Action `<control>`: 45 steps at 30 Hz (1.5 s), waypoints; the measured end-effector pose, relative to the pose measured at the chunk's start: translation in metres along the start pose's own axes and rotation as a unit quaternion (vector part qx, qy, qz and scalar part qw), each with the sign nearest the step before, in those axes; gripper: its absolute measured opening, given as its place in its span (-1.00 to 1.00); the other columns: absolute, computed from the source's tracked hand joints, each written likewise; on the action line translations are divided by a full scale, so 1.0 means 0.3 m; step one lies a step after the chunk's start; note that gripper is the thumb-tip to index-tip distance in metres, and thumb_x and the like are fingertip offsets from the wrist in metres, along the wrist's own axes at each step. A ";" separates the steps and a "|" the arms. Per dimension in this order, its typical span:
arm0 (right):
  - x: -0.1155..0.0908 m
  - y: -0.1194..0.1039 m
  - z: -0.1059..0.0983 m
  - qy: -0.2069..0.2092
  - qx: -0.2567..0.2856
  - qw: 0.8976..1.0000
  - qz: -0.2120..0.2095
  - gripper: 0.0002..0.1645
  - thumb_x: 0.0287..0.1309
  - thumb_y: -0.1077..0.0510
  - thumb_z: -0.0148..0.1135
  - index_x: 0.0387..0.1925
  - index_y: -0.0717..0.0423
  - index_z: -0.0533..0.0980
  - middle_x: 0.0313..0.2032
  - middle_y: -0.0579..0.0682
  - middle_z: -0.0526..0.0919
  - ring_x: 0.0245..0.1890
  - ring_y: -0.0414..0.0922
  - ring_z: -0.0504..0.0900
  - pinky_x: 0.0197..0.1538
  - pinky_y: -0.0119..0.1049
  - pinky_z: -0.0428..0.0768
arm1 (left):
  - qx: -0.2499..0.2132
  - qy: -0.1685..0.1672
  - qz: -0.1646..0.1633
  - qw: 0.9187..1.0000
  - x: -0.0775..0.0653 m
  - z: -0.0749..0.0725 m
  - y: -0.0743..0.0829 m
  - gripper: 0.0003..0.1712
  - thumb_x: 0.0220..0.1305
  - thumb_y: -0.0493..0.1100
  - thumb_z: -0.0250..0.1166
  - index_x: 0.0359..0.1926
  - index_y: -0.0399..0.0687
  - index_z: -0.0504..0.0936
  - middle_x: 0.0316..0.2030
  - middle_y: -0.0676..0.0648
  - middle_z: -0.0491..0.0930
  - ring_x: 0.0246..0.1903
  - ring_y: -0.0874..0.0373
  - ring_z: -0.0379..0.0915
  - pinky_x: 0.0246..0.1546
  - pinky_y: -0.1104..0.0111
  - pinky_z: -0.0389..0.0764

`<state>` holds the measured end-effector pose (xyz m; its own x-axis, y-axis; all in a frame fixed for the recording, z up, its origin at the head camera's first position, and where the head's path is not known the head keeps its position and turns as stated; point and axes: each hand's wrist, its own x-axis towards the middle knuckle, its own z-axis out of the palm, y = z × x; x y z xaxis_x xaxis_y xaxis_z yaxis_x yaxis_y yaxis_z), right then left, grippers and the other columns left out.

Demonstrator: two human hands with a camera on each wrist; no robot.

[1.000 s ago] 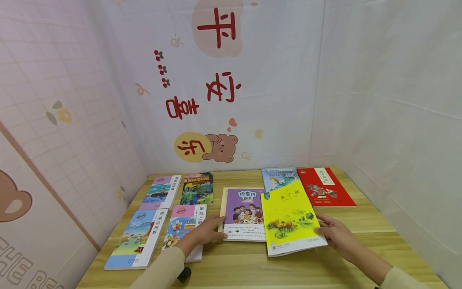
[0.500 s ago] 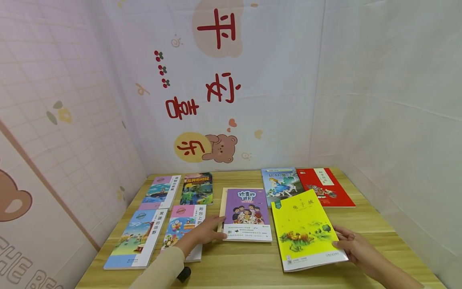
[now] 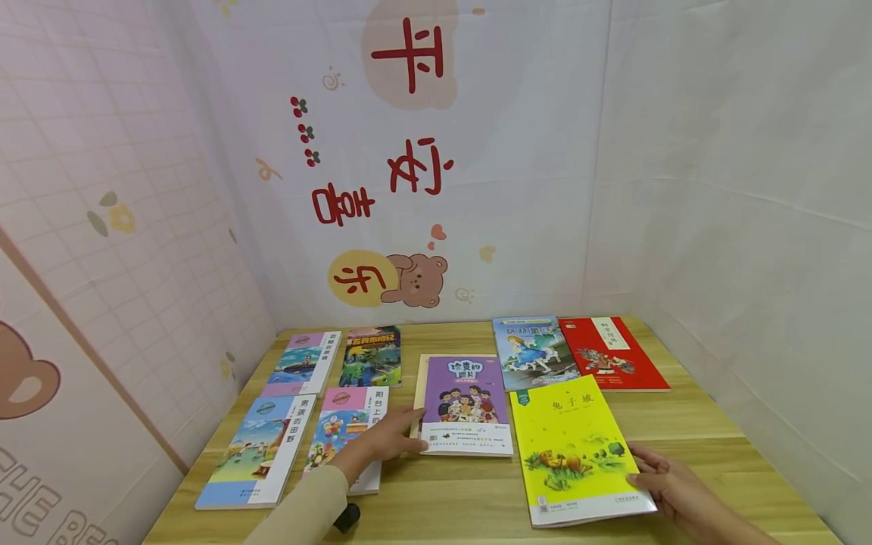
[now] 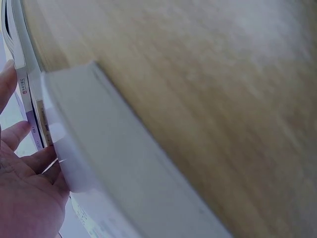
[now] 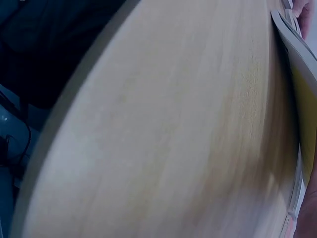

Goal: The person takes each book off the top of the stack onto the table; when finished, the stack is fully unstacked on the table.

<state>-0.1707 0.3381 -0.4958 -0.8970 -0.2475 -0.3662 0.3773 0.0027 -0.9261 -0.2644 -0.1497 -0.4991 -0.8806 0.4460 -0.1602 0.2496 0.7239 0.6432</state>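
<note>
My right hand (image 3: 668, 477) pinches the lower right edge of a thin yellow picture book (image 3: 579, 454), thumb on the cover and fingers beneath. In the right wrist view the yellow book's pages (image 5: 297, 42) bow above the wood, with a dark gap under them. My left hand (image 3: 391, 435) rests at the lower left edge of a purple book (image 3: 470, 378), which lies on a beige-edged book (image 3: 418, 393). The left wrist view shows the fingers (image 4: 17, 134) against the two spines, beside a thick white book (image 4: 124, 148).
At left lie a blue book (image 3: 255, 446), a pink book (image 3: 337, 424), a lilac book (image 3: 300, 363) and a dark green book (image 3: 371, 356). A blue fairy-tale book (image 3: 534, 352) and a red book (image 3: 613, 352) lie at back right. Fabric walls (image 3: 531, 151) surround the wooden table (image 3: 436, 507).
My right hand has moved the yellow book right and towards me, off the purple book and the blue fairy-tale book, and lowered it slightly. The left hand has stayed in place.
</note>
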 end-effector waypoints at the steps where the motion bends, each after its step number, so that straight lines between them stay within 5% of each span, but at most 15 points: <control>1: 0.003 0.001 0.004 -0.002 0.000 1.000 -0.001 0.04 0.32 0.31 0.13 0.48 0.44 -0.36 0.14 0.04 0.58 -0.02 -0.03 0.64 0.05 -0.03 0.62 | -0.001 0.000 0.000 1.000 0.000 0.001 -0.001 -0.16 0.31 0.01 0.36 0.49 -0.12 0.24 0.45 -0.39 0.08 0.42 -0.36 -0.05 0.31 -0.24 0.12; 6: 0.024 -0.009 0.033 0.023 -0.071 0.997 0.005 -0.03 0.34 0.23 0.15 0.45 0.55 -0.22 0.20 0.25 0.51 0.02 0.03 0.61 0.08 -0.02 0.59 | -0.006 -0.001 -0.002 1.000 0.000 0.003 -0.002 -0.16 0.31 0.01 0.36 0.49 -0.12 0.23 0.45 -0.39 0.07 0.42 -0.35 -0.05 0.32 -0.23 0.11; 12: 0.042 -0.068 0.067 0.097 -0.278 0.956 0.009 0.12 0.29 -0.24 0.20 0.44 0.50 -0.02 0.39 0.52 0.09 0.33 0.44 0.17 0.20 0.34 0.34 | -0.002 0.001 -0.007 1.000 0.002 0.002 -0.004 -0.16 0.31 0.03 0.35 0.50 -0.09 0.23 0.45 -0.36 0.08 0.43 -0.33 -0.04 0.33 -0.21 0.12; 14: 0.045 -0.086 0.074 0.100 -0.277 0.956 0.010 0.10 0.31 -0.25 0.16 0.47 0.45 -0.04 0.42 0.51 0.01 0.37 0.46 0.07 0.22 0.40 0.26 | -0.003 0.003 -0.008 1.000 0.001 0.000 -0.004 -0.16 0.31 0.02 0.35 0.50 -0.09 0.23 0.45 -0.37 0.08 0.42 -0.34 -0.04 0.32 -0.22 0.12; 30: 0.183 -0.139 0.229 0.083 -0.147 0.985 -0.034 -0.13 0.37 0.04 0.17 0.47 0.39 0.04 0.43 0.41 0.11 0.36 0.32 0.23 0.29 0.16 0.36 | 0.002 0.006 -0.007 1.000 0.005 0.003 -0.009 -0.16 0.31 0.04 0.36 0.49 -0.08 0.24 0.45 -0.37 0.10 0.42 -0.33 -0.03 0.32 -0.23 0.12; 45: 0.334 -0.152 0.423 0.082 -0.108 0.990 -0.041 -0.18 0.26 0.20 0.25 0.45 0.33 0.15 0.37 0.36 0.28 0.30 0.26 0.37 0.23 0.07 0.45 | 0.017 0.004 0.001 1.000 0.006 -0.002 -0.016 -0.16 0.32 0.07 0.33 0.50 -0.08 0.23 0.44 -0.35 0.12 0.42 -0.31 0.00 0.32 -0.21 0.14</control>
<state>-0.2488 0.1904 -0.4786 -0.9543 -0.0953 -0.2832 0.2603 0.2003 -0.9445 -0.2674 -0.1527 -0.5021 -0.8831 0.4438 -0.1524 0.2655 0.7404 0.6176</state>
